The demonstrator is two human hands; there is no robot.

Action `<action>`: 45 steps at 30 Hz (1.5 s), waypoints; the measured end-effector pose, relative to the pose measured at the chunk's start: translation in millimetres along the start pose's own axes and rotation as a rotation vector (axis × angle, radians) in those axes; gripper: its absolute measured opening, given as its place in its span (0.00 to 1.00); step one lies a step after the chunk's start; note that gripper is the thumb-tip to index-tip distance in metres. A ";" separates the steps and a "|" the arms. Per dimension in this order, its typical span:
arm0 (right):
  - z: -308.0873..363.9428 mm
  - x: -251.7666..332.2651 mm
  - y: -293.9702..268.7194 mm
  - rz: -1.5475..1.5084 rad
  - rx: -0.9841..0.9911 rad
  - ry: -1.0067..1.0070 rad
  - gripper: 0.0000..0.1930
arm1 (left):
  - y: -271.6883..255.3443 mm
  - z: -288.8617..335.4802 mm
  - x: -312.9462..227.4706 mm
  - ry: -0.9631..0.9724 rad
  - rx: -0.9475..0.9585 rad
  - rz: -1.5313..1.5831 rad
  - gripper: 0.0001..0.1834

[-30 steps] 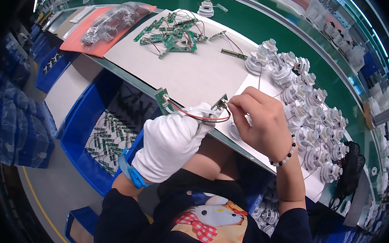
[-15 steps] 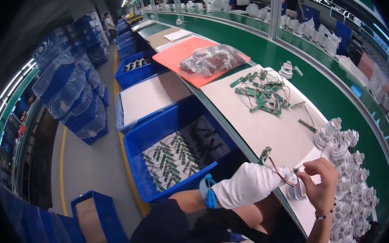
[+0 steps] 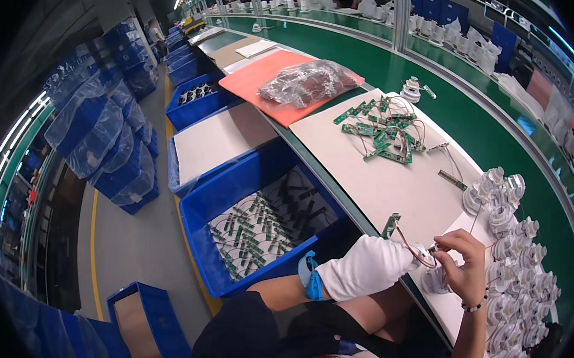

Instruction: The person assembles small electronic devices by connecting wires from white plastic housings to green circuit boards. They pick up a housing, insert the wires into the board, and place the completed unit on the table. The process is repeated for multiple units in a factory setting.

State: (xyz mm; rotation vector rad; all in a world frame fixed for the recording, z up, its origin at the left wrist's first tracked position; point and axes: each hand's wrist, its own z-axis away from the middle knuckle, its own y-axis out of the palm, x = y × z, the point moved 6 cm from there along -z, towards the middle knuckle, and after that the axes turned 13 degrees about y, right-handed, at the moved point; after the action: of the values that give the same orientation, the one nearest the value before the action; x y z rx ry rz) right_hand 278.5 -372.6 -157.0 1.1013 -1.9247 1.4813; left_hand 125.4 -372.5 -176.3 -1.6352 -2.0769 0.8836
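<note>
My left hand, in a white glove with a blue band at the wrist, is closed. A small green circuit board stands up from it, seemingly gripped, though the fingertips are hard to make out. Reddish-brown wires curve from the board toward my bare right hand. Its thumb and forefinger pinch a small dark connector close to the gloved fingers. Just below the hands, a white round plastic part sits at the bench edge, partly covered by my right hand.
Many white round parts crowd the right side. Loose wired boards lie on the pale sheet; beyond is a green conveyor. A plastic bag rests on an orange sheet. A blue bin of boards stands left.
My right hand has shifted slightly left and down, closer to my gloved left hand, still pinching the connector. The whole view has moved a little.
</note>
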 end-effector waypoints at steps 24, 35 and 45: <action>319.4 -168.9 -356.3 1.064 -0.475 1.243 0.08 | 117.0 55.4 89.5 -0.953 -0.101 0.739 0.10; 362.0 -218.0 -343.0 0.977 -0.553 1.615 0.10 | 88.5 9.5 45.0 -0.713 0.011 0.599 0.16; 390.0 -213.8 -340.2 0.106 -0.732 1.586 0.11 | 82.6 16.4 53.3 -0.636 -0.080 0.680 0.15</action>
State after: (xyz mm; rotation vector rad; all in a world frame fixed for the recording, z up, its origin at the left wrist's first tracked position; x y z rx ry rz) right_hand 718.1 -707.8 -246.3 -0.4962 -1.0474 0.9006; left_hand 161.7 -314.3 -248.5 -2.3988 -1.9108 1.7438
